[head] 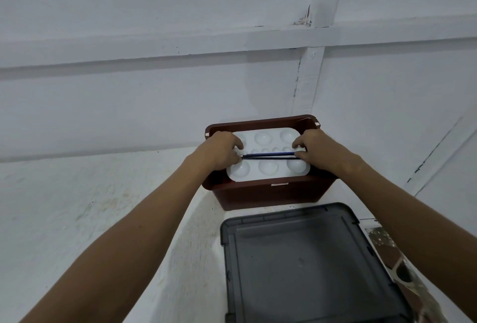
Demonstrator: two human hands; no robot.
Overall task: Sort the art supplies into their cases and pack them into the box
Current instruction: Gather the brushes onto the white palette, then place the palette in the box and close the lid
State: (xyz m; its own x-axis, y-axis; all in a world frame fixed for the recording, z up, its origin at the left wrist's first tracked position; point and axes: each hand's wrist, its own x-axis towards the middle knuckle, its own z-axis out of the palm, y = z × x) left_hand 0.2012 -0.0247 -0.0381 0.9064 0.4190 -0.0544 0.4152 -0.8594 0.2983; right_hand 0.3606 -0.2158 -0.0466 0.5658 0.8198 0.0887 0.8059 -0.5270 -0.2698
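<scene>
Left hand grips the left end of one white palette, fingers curled over its edge, and appears also to pin the left ends of two thin brushes lying across it. Right hand grips the palette's right end in the same manner, thumb and fingers closed at the brush tips.

Palette sits level in the mouth of one dark red box, inside its rim. Six large round wells counted, three along the far edge and three along the near edge; a row of smaller wells runs between them, partly hidden, count uncertain. Of the two brushes, one is blue and one black, side by side and almost touching.

One grey lid lies flat just in front of the box, on a white surface.
</scene>
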